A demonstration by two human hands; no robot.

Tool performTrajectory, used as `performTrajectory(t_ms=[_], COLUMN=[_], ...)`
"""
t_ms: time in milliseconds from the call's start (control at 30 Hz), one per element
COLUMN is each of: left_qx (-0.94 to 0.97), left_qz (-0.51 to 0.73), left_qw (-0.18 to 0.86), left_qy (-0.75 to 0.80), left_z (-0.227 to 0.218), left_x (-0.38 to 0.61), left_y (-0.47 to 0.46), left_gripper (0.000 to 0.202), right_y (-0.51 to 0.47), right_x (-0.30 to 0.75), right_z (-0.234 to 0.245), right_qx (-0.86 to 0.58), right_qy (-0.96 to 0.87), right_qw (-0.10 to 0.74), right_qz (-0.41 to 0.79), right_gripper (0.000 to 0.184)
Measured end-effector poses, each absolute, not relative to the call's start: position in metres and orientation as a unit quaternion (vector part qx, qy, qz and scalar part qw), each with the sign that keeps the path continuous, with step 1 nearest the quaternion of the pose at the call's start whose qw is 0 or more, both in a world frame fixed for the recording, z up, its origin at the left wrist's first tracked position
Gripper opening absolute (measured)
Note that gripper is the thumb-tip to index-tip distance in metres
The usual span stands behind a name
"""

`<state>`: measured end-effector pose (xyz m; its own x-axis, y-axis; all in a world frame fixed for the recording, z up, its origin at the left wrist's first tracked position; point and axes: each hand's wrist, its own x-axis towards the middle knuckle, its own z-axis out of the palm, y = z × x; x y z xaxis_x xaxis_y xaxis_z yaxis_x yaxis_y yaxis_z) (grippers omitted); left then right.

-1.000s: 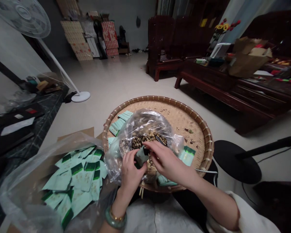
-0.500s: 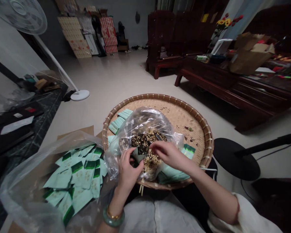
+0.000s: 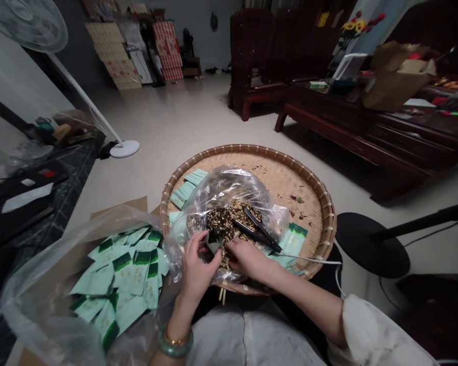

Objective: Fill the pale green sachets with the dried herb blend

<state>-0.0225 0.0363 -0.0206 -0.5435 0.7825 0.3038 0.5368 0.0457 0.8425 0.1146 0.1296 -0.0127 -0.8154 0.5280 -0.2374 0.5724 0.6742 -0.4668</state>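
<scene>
Holding a small pale-green packet [image 3: 214,247] between thumb and fingers, a person's left hand [image 3: 198,262] was at the near left edge of a clear plastic bag [image 3: 229,177] of loose dark-and-pale mix [image 3: 223,216] on a round woven tray [image 3: 331,213]. The packet's mouth appeared turned upward, dark within; its long axis could not be made out. Just to the right of it, the right hand [image 3: 246,259] was down at the mix, fingers bunched narrowly, though whether they held anything could not be told. The packet lay directly left of those fingertips. Beyond the right hand, and nearer to it than to the left, a black two-armed tool [image 3: 259,226] lay on the mix with its arms apart, slanting from far left to near right, where a white cord [image 3: 316,261] ran across the tray. At far left, a larger plastic bag [image 3: 41,305] held a heap of green packets [image 3: 125,277].
</scene>
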Motion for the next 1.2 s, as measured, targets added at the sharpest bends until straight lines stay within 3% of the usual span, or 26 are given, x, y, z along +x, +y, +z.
performTrajectory(t_ms=[333,633,867,1200], left_qx=[0.486,0.523,0.519,0.562], left_qz=[0.507,0.476,0.484,0.477], left_qw=[0.109,0.081,0.076,0.006], left_qy=[0.704,0.703,0.701,0.676], left_z=[-0.016,-0.011,-0.011,-0.014], left_x=[-0.022,-0.016,-0.013,-0.014], left_y=[0.036,0.041,0.041,0.036], left_gripper=[0.039,0.039,0.041,0.045], right_y=[0.149,0.159,0.147,0.127], right_x=[0.121,0.133,0.121,0.137], right_z=[-0.009,0.063,0.081,0.059], right_qx=[0.327,0.310,0.267,0.170], right_qy=[0.891,0.822,0.832,0.897], right_qw=[-0.022,-0.224,-0.233,-0.225], right_qz=[-0.314,-0.423,-0.426,-0.341], right_gripper=[0.015,0.012,0.029,0.014])
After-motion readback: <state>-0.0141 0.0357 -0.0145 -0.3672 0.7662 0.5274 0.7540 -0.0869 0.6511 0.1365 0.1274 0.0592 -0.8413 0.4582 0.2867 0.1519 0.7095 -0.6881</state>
